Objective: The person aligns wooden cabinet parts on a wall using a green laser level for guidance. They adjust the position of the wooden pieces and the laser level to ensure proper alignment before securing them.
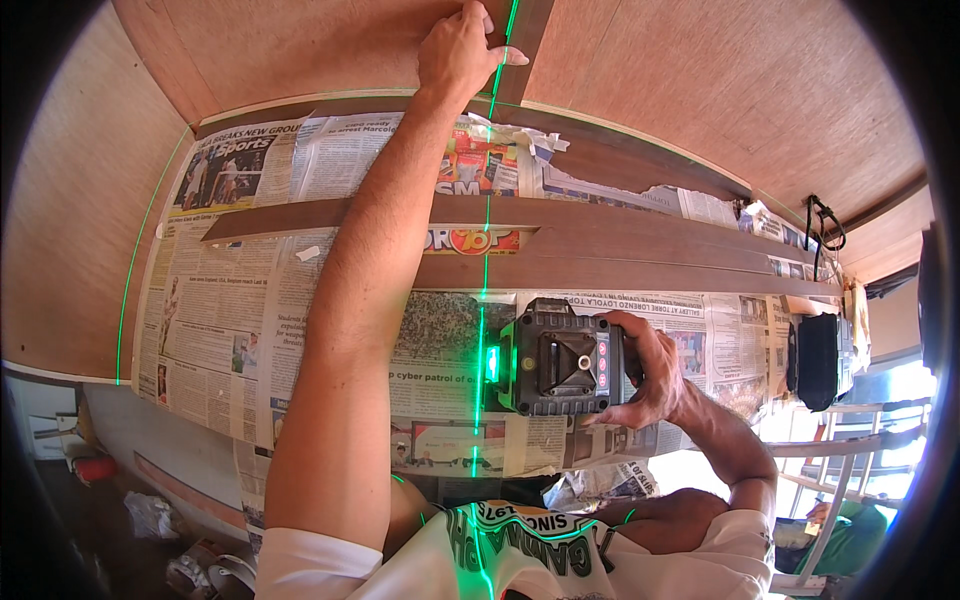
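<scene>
My right hand (648,370) wraps round the back of a black laser level (555,360), its thumb and fingers on opposite sides of the body. From the level's front window comes a bright green line, running up across the newspaper and down over my shirt. At the top, my left hand (462,50) grips the edge of a dark brown wooden strip (528,50) standing against the plywood wall. Its thumb lies across the strip beside the green line, and the other fingers are curled, partly hidden.
Newspaper sheets (210,300) cover the surface before me. Long brown wooden strips (620,265) lie across them. Plywood walls (700,90) stand ahead and at the left (70,230). At the right are a black case (815,360), a cable (822,225), a metal ladder (840,440) and a person in green (850,540).
</scene>
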The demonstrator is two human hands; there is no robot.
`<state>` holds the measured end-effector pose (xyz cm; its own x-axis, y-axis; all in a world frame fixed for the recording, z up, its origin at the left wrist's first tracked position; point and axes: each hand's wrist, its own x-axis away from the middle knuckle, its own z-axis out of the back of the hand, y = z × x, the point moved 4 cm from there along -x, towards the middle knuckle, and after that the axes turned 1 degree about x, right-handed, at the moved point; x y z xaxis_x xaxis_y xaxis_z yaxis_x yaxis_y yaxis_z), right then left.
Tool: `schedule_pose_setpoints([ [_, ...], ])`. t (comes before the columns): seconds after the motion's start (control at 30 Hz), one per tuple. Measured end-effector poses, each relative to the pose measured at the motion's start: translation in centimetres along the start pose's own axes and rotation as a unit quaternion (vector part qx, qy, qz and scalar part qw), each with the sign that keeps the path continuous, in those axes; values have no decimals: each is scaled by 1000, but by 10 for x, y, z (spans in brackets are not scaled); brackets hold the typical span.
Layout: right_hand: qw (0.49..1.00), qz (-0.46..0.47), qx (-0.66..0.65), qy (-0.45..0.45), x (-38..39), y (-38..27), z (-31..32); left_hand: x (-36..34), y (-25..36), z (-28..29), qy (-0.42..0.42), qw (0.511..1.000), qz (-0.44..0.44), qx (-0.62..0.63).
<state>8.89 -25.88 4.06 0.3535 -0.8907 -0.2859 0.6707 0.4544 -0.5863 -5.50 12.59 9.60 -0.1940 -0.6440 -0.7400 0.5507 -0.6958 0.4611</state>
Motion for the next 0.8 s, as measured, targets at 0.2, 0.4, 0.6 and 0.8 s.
schedule_pose_setpoints([
  [0.2, 1000, -3, -3, -8, 0, -1, 1, -1, 1, 1, -9, 1000, 9, -2],
  [0.4, 1000, -6, -5, -11, 1, 0, 1, 0, -1, -2, 2, 1000, -3, -3],
  [0.6, 1000, 6, -2, -1, 0, 1, 0, 0, -2, -1, 2, 1000, -4, -4],
  [0.8, 1000, 2, -7, -2, 1, 1, 1, -1, 2, 0, -9, 1000, 11, 9],
])
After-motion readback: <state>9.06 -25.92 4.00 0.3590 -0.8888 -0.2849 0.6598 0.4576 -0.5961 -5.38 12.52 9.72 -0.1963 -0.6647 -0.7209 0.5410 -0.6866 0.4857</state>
